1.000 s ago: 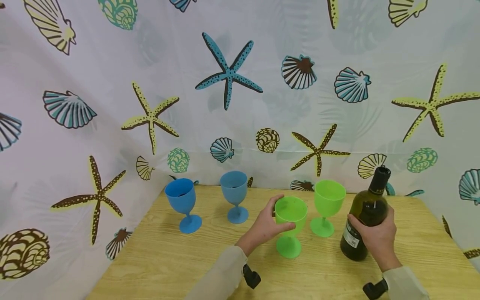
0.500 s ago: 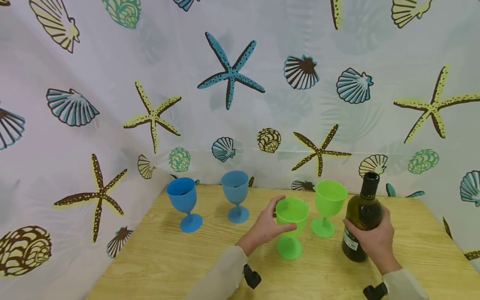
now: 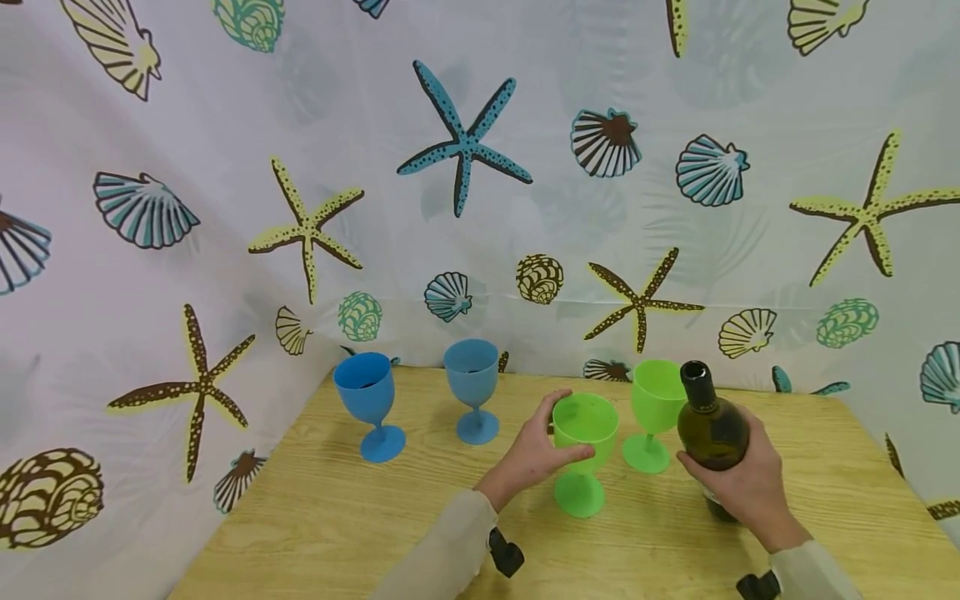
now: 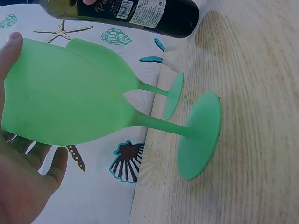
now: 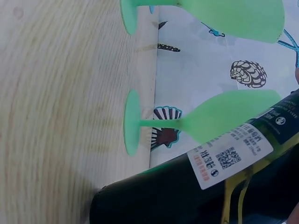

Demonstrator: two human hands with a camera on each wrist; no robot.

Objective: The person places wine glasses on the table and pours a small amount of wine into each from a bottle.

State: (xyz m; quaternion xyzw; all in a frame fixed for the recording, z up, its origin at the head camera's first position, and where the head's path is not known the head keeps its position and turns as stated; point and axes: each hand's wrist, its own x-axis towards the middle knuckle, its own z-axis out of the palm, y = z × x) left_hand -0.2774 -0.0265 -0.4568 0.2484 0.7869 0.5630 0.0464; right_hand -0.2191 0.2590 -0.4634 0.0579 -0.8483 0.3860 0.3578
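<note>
My left hand [image 3: 542,446] holds the near green goblet [image 3: 581,493] by its bowl, thumb on the near side and fingers behind. The goblet stands upright, its round foot flat on the wooden table. My right hand [image 3: 746,482] grips a dark green wine bottle [image 3: 712,433] around its body. The bottle leans left, its uncapped mouth toward the goblets and its base close to the tabletop. A white printed label [image 5: 230,156] shows on its side in the right wrist view. Just behind, a second green goblet [image 3: 649,454] stands upright, its rim partly overlapped by the bottle neck.
Two more goblets stand at the back left of the wooden table [image 3: 315,517]: a dark blue one [image 3: 365,392] and a lighter blue one [image 3: 471,379]. A white curtain [image 3: 525,208] printed with shells and starfish hangs behind the table and along its sides.
The bottle has swung from leaning right to leaning left, its mouth now lower and nearer the green goblets. My right hand turned with it; my left hand stays on its goblet.
</note>
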